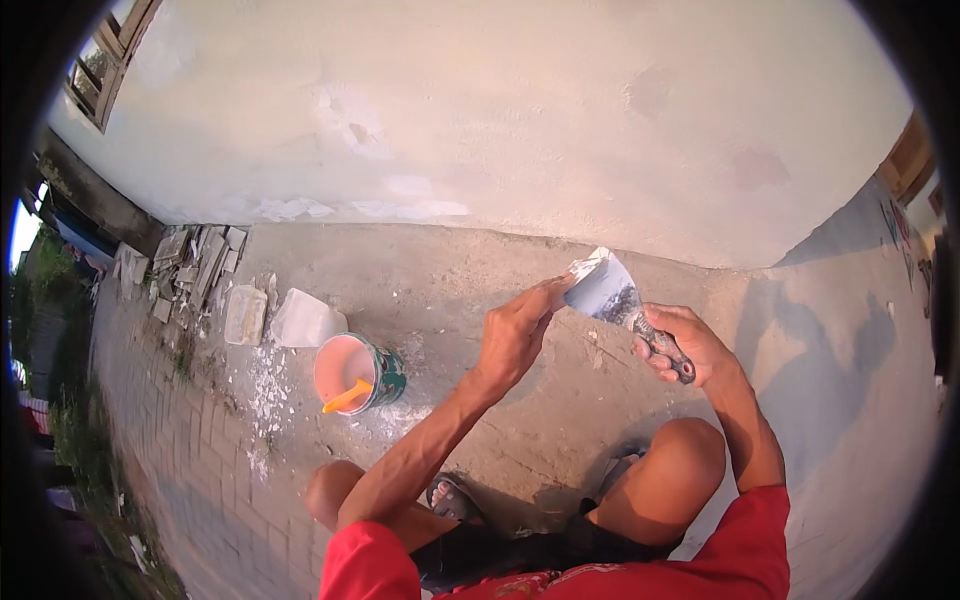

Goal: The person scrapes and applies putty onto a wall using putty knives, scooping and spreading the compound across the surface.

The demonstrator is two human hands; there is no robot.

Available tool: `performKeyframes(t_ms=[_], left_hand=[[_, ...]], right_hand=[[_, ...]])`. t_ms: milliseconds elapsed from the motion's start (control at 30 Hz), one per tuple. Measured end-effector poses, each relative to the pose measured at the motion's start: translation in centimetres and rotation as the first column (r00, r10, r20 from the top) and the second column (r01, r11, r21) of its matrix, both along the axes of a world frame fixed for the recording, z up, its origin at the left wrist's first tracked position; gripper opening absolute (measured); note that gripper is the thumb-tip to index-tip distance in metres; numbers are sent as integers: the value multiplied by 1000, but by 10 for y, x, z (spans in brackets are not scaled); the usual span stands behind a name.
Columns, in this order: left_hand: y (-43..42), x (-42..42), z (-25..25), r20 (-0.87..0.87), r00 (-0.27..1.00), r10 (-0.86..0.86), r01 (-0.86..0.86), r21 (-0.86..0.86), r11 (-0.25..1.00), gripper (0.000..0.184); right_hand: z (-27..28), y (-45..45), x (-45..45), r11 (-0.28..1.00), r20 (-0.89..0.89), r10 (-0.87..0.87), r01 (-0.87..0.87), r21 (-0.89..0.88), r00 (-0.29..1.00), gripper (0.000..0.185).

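Note:
My right hand [690,345] is wrapped round the dark, paint-smeared handle of a putty knife [610,292]. Its wide metal blade tilts up and to the left, with white paste along its far edge. My left hand [520,330] has its fingers closed together at the left edge of the blade; their tips are partly hidden. Left of my left forearm stands a bucket [388,375], pinkish inside and green outside. An orange plastic scraper [348,396] rests in it, its end over the rim.
A white plastic container [305,320] and a shallow tray [246,315] lie beyond the bucket. Broken tile pieces [195,262] are heaped by the wall. The pale wall [480,130] has white patches. White flakes [268,390] dot the ground near my bent knees.

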State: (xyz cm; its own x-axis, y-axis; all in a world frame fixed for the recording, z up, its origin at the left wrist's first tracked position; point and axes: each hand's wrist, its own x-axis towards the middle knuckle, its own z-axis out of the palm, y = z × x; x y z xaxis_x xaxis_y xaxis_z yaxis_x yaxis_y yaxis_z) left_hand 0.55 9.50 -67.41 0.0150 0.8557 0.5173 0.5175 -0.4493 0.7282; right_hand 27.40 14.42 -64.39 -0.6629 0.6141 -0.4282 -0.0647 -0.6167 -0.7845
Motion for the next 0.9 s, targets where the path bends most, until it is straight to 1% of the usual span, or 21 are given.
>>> performKeyframes(t_ms=[100,133,200,233,267,300,333,367,400,433,467,533,600,633,700,733,767,800,833,867,900], left_hand=[[-3,-15,1,-141,990,21,-16,36,999,37],[-5,-23,-1,-220,975,7,0,34,999,31],[-13,-36,-2,-299,954,8,15,74,997,26],[-18,-39,-1,-131,989,64,-92,-215,972,23],[-18,-42,2,18,987,159,-128,-505,854,23],[-14,-44,5,18,988,154,-126,-483,866,23],[-12,-44,6,488,857,163,129,-511,849,25],[-7,-42,7,839,511,187,373,-412,831,28],[-5,-40,16,845,503,182,374,-403,835,28],[-1,-38,32,906,380,186,436,-353,828,28],[1,-38,45,948,252,195,491,-299,819,27],[0,-50,57,951,261,167,428,-269,863,29],[-1,-61,74,955,270,126,369,-224,902,31],[-5,-70,84,904,417,93,257,-215,942,32],[-10,-74,97,770,631,94,83,-188,979,32],[-12,-70,98,770,630,98,79,-189,979,32],[-16,-66,99,480,871,110,-51,-134,990,30],[-20,-61,100,123,980,157,-154,-39,987,29],[-24,-55,101,8,997,80,-80,101,992,36],[-16,-53,90,-112,991,69,-32,307,951,42],[-20,-57,89,-196,977,84,-24,288,957,41]], right_hand=[[-16,5,5,996,-129,25,-36,-85,991,28],[-23,4,6,997,-126,31,-41,-73,992,28],[-26,6,4,999,-314,-13,-1,-45,949,30],[-5,1,-5,999,-354,-53,50,-16,934,30],[6,3,-9,998,-362,-47,56,13,931,30],[15,3,-13,945,-219,-85,148,291,972,32],[26,2,-16,817,-80,-165,181,548,983,36],[40,1,-17,721,118,-220,80,688,968,39],[43,3,-24,716,124,-218,72,694,968,39],[42,8,-31,279,198,-331,-104,955,923,42],[40,10,-37,-212,192,-457,-316,925,869,48],[34,5,-35,-152,200,-516,-318,936,833,57],[30,11,-16,-71,420,-579,-556,828,699,36],[23,9,-13,-78,414,-580,-554,829,701,36],[13,6,-10,401,306,-480,-105,910,822,34],[30,-1,-19,401,307,-476,-107,910,824,34],[51,-12,-28,692,267,-300,16,722,916,32],[66,-19,-37,904,155,-140,63,422,978,35],[70,-19,-42,905,155,-133,56,421,979,35],[75,-17,-47,960,56,-52,34,279,997,34],[79,-16,-50,991,-54,12,-5,135,998,32]])
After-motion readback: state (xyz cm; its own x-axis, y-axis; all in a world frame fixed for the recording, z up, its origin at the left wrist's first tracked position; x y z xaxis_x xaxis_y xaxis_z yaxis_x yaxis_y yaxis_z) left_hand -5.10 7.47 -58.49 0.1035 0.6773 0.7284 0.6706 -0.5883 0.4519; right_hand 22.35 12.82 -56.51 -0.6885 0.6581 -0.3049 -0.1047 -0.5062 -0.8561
